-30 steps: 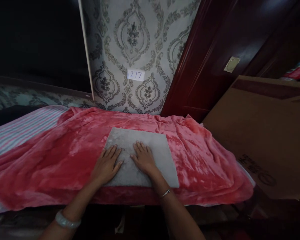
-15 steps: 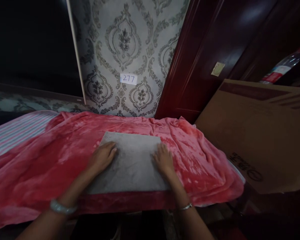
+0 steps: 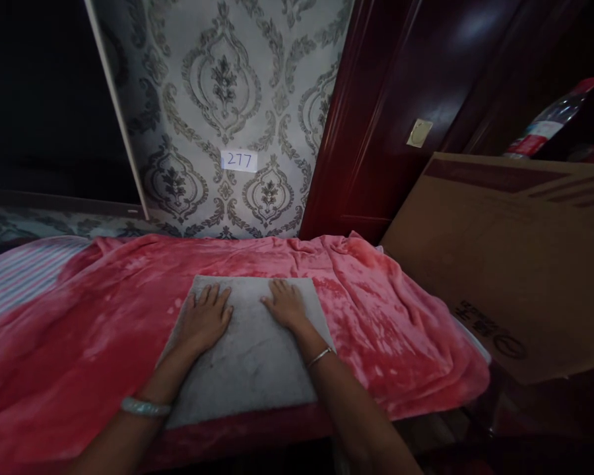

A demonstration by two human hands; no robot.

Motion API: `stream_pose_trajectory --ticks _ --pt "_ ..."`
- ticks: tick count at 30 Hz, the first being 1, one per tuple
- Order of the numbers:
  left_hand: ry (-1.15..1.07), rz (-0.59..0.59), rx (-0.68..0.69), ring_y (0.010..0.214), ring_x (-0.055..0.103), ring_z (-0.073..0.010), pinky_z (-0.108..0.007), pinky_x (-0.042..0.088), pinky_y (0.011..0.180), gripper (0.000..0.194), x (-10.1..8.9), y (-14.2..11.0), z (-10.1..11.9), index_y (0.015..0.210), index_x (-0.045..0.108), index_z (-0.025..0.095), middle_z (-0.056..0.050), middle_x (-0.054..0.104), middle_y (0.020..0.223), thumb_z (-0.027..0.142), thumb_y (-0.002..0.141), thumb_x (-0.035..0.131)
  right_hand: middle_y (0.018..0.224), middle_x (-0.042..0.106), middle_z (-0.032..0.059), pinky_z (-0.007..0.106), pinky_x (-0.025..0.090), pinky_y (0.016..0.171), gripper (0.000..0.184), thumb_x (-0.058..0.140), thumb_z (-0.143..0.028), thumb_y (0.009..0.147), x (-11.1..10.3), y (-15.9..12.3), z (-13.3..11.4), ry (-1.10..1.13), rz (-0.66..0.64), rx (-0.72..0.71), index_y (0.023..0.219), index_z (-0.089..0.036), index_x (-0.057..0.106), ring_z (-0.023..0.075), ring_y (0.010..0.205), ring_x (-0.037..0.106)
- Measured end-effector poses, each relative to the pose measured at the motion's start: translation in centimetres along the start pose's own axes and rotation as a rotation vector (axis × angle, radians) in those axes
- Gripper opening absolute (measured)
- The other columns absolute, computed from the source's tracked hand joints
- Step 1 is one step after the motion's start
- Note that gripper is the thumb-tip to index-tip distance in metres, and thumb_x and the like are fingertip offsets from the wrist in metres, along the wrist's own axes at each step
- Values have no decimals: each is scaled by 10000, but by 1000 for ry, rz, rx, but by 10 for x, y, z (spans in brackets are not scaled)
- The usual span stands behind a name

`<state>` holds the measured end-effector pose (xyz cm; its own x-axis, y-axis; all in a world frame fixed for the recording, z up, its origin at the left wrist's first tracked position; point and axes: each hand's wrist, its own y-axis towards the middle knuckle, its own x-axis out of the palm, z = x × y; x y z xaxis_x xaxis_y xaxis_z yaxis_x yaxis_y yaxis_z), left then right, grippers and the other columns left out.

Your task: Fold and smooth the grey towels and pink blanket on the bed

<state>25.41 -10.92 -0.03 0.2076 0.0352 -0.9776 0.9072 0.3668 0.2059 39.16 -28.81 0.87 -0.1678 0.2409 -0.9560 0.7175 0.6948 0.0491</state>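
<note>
A grey folded cloth lies flat on a red plush blanket that covers the surface in front of me. My left hand rests palm down on the cloth's far left part, fingers spread and open. My right hand lies palm down on the far middle of the cloth, fingers stretched toward its far edge. Neither hand holds anything. A pale bangle sits on my left wrist and a thin bracelet on my right.
A large cardboard box stands to the right of the blanket. A plastic bottle shows behind it. Patterned wallpaper with a "277" label and a dark red door lie beyond. Striped fabric shows at left.
My hands slid from the middle of the cloth out to its side edges, then came back inward to its far part. The view shifted so the cloth sits lower and nearer.
</note>
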Motion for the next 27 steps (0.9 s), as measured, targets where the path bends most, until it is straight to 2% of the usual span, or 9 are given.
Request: stream_pose_trajectory --ticks 2,5,8,11,14,18,20,23,27 --pt "2 -17 -6 1531 347 -363 -642 257 1224 601 -3 1 2 1540 485 167 -177 407 1627 402 1006 340 1699 251 127 532 131 1276 656 322 -492 1058 -3 -1 23 -9 19 113 1615 -145 327 280 1582 190" --pt "13 -52 -28 1540 328 -354 -620 233 1242 599 -7 0 5 1554 464 169 -163 377 1645 381 1006 347 1720 194 110 563 141 1265 666 292 -499 1060 -5 -7 51 -8 35 260 1636 -163 271 284 1592 149" --pt "30 -86 -50 1551 308 -340 -597 216 1255 600 -12 -1 8 1569 440 171 -157 356 1657 374 1011 354 1727 169 106 550 162 1263 661 287 -475 1067 -10 -15 63 18 38 348 1640 -147 252 289 1591 148" --pt "27 -102 -57 1558 292 -334 -587 214 1257 603 -16 -2 11 1579 420 166 -157 345 1665 374 1019 339 1712 196 169 589 170 1247 640 326 -419 1064 -19 -23 50 19 101 356 1618 -99 299 327 1585 151" --pt "15 -93 -53 1561 284 -335 -588 213 1255 602 -14 -3 10 1583 411 164 -160 337 1669 376 1025 328 1713 170 193 578 156 1250 654 398 -387 1044 -20 -35 13 3 150 284 1614 -84 293 319 1591 114" --pt "17 -51 -34 1550 305 -345 -591 215 1250 598 -9 -2 8 1575 423 160 -174 366 1655 381 1026 339 1710 204 163 535 180 1260 690 457 -455 1025 7 -65 -44 18 84 7 1620 -140 306 288 1587 165" --pt "20 -45 -28 1548 308 -346 -593 201 1252 596 -9 -3 8 1573 424 156 -177 368 1653 374 1025 334 1700 233 163 551 166 1262 683 422 -479 1036 23 -81 -61 28 60 -74 1613 -127 324 296 1584 180" --pt "28 -66 -30 1555 291 -342 -591 193 1253 604 -11 -2 9 1580 409 155 -173 346 1665 380 1028 315 1690 259 160 519 163 1270 675 398 -477 1043 33 -96 -63 23 71 -39 1604 -106 342 286 1577 209" --pt "15 -76 -40 1558 284 -340 -590 179 1255 618 -11 0 10 1586 401 160 -166 331 1674 397 1025 299 1675 300 149 506 185 1263 636 416 -438 1038 25 -113 -33 -14 101 76 1588 -119 384 276 1567 243"
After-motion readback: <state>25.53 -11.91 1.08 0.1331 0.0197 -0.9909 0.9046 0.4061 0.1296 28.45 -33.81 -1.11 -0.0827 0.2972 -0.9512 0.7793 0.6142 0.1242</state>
